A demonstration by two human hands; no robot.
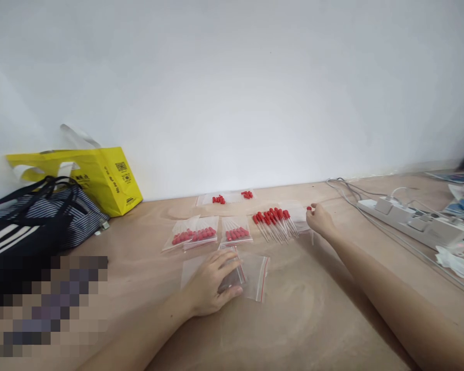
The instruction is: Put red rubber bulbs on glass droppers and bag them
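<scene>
My left hand lies with its fingers apart over clear zip bags with red seal lines. To the right, my right hand pinches a red-tipped stick, its thin shaft hanging down. Beside that hand is a fanned pile of red-tipped sticks. Left of the pile, filled zip bags hold more red-tipped sticks, and others overlap further left. Near the wall lie two small groups of red pieces on clear plastic.
At the left are a yellow bag and a striped dark bag. On the right, a white power strip with plugs and grey cables crosses the table. Crumpled white plastic sits beside it.
</scene>
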